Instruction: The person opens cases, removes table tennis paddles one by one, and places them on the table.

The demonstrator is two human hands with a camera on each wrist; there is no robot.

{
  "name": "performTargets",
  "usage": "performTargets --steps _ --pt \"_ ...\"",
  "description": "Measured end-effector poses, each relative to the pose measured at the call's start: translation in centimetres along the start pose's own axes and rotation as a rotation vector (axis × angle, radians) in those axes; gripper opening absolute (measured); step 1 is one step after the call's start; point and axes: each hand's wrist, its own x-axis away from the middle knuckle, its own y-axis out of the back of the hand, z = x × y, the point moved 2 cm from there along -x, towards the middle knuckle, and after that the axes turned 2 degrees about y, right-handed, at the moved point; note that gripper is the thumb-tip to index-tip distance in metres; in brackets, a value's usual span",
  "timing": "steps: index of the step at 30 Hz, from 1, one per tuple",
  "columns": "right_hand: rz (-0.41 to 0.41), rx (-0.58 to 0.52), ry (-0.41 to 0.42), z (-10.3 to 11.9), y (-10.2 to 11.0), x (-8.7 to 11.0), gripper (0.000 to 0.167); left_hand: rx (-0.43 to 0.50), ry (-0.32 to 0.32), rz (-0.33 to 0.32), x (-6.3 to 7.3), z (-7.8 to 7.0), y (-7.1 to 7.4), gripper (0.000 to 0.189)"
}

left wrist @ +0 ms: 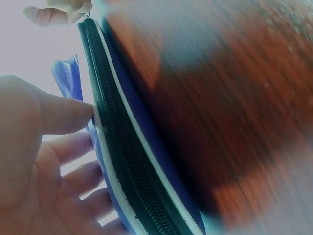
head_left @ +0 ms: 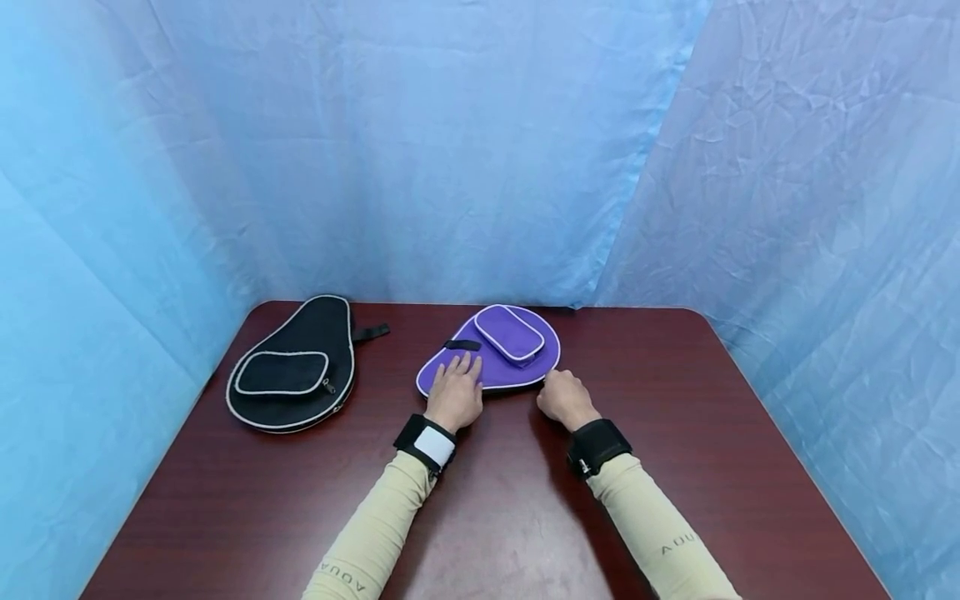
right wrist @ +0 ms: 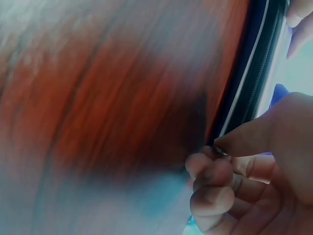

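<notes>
A purple paddle case [head_left: 495, 367] with white piping lies flat near the far edge of the table, its small front pocket [head_left: 510, 333] facing up. My left hand [head_left: 456, 398] rests on its narrow end with fingers straight and spread. In the left wrist view the thumb touches the piping beside the black zipper [left wrist: 111, 103], whose teeth are closed along the visible stretch. At the wide end, my right hand [head_left: 566, 398] has its fingers curled. It pinches the metal zipper pull [right wrist: 221, 151] between thumb and forefinger.
To the left lies a black paddle case [head_left: 300, 333] with white piping, a zipped pocket and a short strap [head_left: 371, 332] sticking out rightward. Both stand on a dark red-brown wooden table [head_left: 675, 400]. Blue cloth curtains [head_left: 450, 150] hang behind it and at both sides.
</notes>
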Motion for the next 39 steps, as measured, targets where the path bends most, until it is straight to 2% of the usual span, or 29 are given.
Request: performTargets --steps 7,11,18,23,30,39 --pt "0.017 0.030 0.020 1.4 -0.2 0.6 0.020 -0.006 -0.004 -0.002 0.1 0.0 0.3 0.046" --pt "0.028 0.039 0.065 2.9 -0.5 1.3 0.016 -0.024 -0.001 0.006 0.0 -0.1 0.5 0.046" --pt "0.013 0.074 0.234 6.4 -1.5 2.0 0.009 -0.046 0.013 0.049 0.0 0.1 0.9 0.046" --pt "0.026 0.058 0.367 8.2 -2.1 2.4 0.013 -0.053 0.009 0.082 0.0 0.3 0.9 0.046" --pt "0.002 0.013 0.535 8.6 -2.8 2.4 0.004 -0.037 -0.025 0.117 0.0 0.1 0.5 0.046" --pt "-0.042 -0.026 0.618 8.4 -3.1 1.9 0.006 -0.032 -0.031 0.062 0.0 0.5 0.7 0.045"
